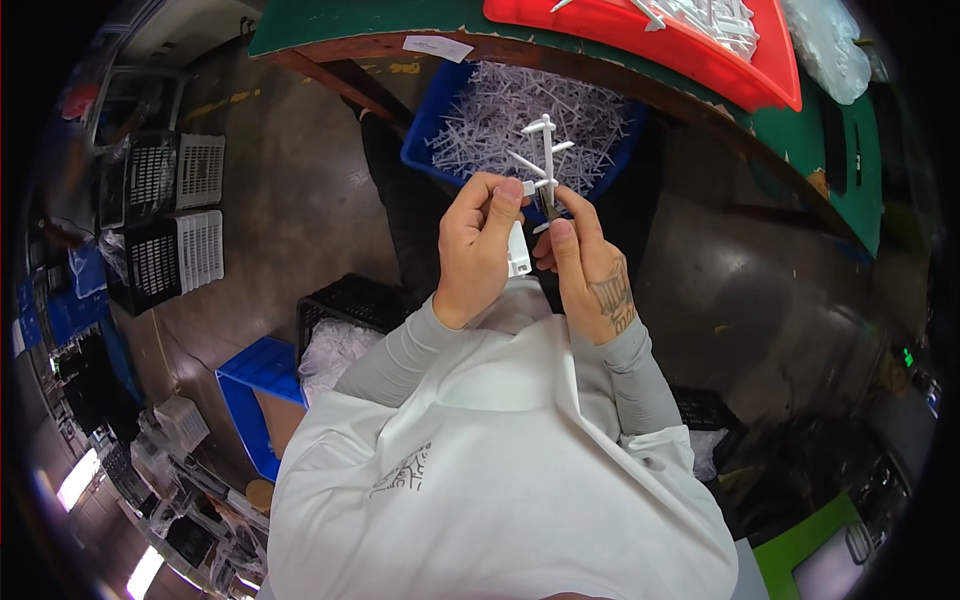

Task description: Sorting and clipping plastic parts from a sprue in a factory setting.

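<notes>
My left hand (478,245) and my right hand (588,265) are raised together in front of my chest. Between their fingertips stands a white plastic sprue (545,155), a stem with short side branches, held upright. My left hand pinches its lower end, and a small white moulded part (518,252) hangs just below that hand. My right hand grips a dark slim tool (551,200) against the stem; most of the tool is hidden by the fingers. Right behind the sprue lies a blue bin (428,125) full of several white sprues.
A green-topped table (330,22) with a wooden edge carries a red tray (745,75) of white plastic parts and clear bags. On the floor to the left stand black and white crates (165,215), a blue box (255,385) and a black crate (345,305) of white pieces.
</notes>
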